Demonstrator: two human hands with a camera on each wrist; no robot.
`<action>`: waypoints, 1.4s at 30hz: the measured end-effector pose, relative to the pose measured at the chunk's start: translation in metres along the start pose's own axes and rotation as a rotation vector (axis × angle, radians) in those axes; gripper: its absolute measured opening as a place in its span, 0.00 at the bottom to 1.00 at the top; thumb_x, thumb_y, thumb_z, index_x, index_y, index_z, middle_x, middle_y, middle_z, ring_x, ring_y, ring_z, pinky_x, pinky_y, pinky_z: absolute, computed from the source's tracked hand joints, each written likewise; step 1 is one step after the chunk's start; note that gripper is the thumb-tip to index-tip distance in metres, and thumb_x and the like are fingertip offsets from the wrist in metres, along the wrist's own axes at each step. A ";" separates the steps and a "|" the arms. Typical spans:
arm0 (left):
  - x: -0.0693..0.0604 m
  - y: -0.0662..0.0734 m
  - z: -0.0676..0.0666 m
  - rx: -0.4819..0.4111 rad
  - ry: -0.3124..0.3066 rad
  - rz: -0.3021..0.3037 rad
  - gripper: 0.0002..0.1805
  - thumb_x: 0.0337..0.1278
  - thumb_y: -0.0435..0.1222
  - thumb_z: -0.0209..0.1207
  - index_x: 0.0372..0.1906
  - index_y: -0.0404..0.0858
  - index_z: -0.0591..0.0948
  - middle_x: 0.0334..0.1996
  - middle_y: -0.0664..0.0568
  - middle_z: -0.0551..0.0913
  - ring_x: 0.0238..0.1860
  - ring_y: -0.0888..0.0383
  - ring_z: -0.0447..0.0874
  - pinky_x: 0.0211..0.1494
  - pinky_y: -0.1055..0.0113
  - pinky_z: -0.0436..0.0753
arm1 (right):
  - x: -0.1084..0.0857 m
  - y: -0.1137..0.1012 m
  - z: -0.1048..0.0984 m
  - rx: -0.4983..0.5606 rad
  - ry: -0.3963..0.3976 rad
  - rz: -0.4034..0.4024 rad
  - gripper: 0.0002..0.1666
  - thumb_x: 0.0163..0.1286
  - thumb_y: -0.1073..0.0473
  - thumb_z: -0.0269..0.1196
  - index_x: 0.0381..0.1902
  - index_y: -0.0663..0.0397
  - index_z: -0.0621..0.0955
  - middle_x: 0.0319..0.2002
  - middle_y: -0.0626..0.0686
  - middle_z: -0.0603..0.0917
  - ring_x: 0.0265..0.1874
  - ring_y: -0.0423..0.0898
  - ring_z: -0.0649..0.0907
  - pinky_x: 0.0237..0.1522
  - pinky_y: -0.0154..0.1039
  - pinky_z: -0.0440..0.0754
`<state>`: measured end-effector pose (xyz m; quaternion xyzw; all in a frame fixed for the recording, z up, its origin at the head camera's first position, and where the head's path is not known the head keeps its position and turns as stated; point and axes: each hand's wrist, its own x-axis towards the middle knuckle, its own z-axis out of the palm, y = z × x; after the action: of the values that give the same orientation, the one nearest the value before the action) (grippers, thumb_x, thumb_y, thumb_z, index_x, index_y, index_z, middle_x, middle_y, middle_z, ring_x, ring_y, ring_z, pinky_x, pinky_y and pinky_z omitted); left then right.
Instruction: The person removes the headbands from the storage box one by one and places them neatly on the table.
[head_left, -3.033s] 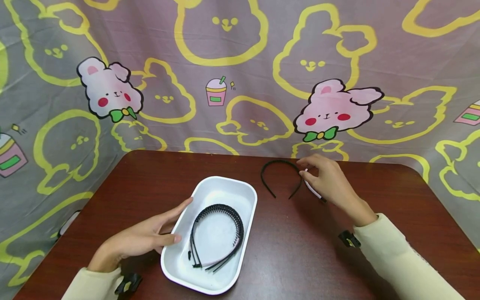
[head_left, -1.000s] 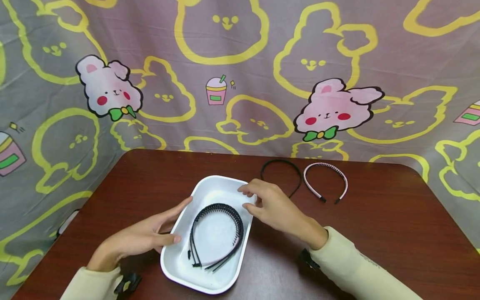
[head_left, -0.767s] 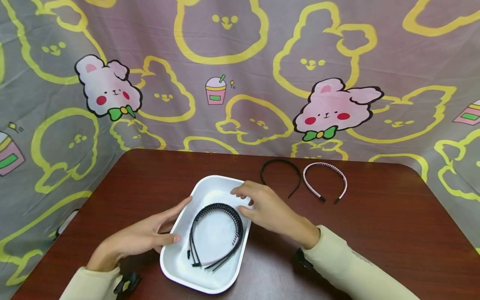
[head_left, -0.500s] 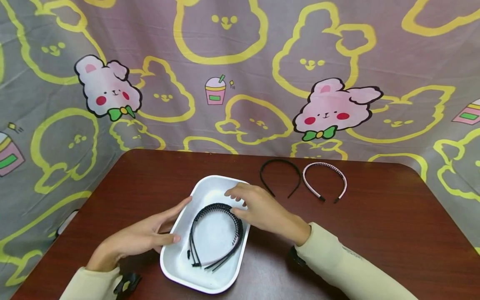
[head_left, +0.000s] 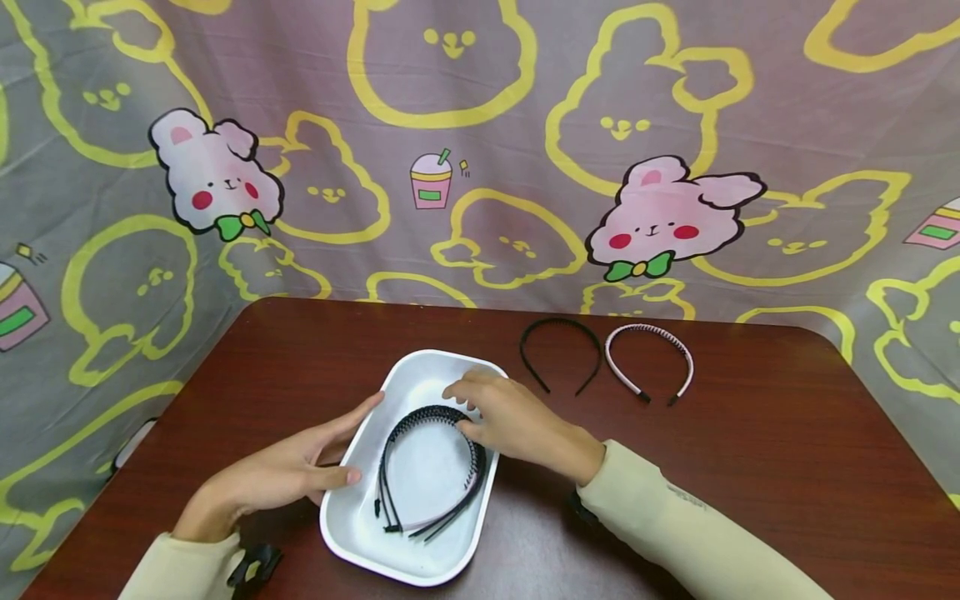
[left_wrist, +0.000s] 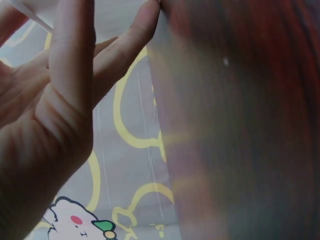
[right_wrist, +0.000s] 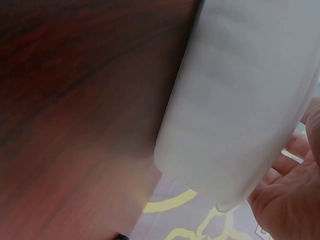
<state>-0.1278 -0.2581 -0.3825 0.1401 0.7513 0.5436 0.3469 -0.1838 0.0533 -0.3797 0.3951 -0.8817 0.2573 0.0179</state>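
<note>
A white tray [head_left: 352,533] stands tilted in line on the table, with several thin hairbands [head_left: 438,412], mostly black, stacked inside. My left hand [head_left: 277,475] holds the tray's left side, thumb over the rim and fingers against the outer wall; the left wrist view shows this hand [left_wrist: 65,95] from below. My right hand [head_left: 517,417] reaches over the right rim, fingers loosely bent above the upper right of the stack, gripping nothing visible. Whether its thumb touches a band cannot be told. In the right wrist view the tray's wall [right_wrist: 225,100] partly hides the right hand [right_wrist: 290,195].
On the brown table [head_left: 712,483], a black hairband [head_left: 558,321] and a pink one with black ends [head_left: 649,327] lie side by side behind and right of the tray. A patterned curtain [head_left: 480,167] hangs around the table's back and sides.
My right hand has left the pink hairband at the back right and moved left and nearer, over the tray's right rim to above the stack. The left hand stays put.
</note>
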 end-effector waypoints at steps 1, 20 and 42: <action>0.000 0.000 0.000 -0.002 -0.001 0.000 0.49 0.76 0.37 0.59 0.86 0.63 0.41 0.86 0.49 0.31 0.76 0.38 0.60 0.52 0.53 0.87 | 0.001 0.000 0.001 -0.003 -0.002 -0.002 0.20 0.64 0.64 0.75 0.54 0.60 0.86 0.45 0.55 0.87 0.41 0.48 0.87 0.41 0.37 0.84; 0.002 0.000 -0.001 -0.033 0.002 -0.003 0.50 0.75 0.36 0.60 0.86 0.63 0.41 0.86 0.46 0.30 0.77 0.35 0.61 0.52 0.51 0.87 | 0.006 0.002 0.007 -0.031 -0.014 -0.010 0.19 0.63 0.66 0.75 0.52 0.59 0.87 0.41 0.54 0.87 0.40 0.47 0.86 0.40 0.37 0.83; 0.001 0.000 -0.001 -0.018 0.011 -0.026 0.50 0.75 0.38 0.60 0.85 0.65 0.42 0.86 0.48 0.31 0.77 0.36 0.61 0.52 0.53 0.87 | 0.005 0.001 0.012 -0.029 0.016 0.009 0.18 0.62 0.70 0.72 0.51 0.59 0.88 0.38 0.52 0.87 0.39 0.47 0.84 0.39 0.38 0.83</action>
<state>-0.1293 -0.2582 -0.3826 0.1239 0.7502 0.5465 0.3511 -0.1861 0.0446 -0.3890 0.3889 -0.8868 0.2478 0.0296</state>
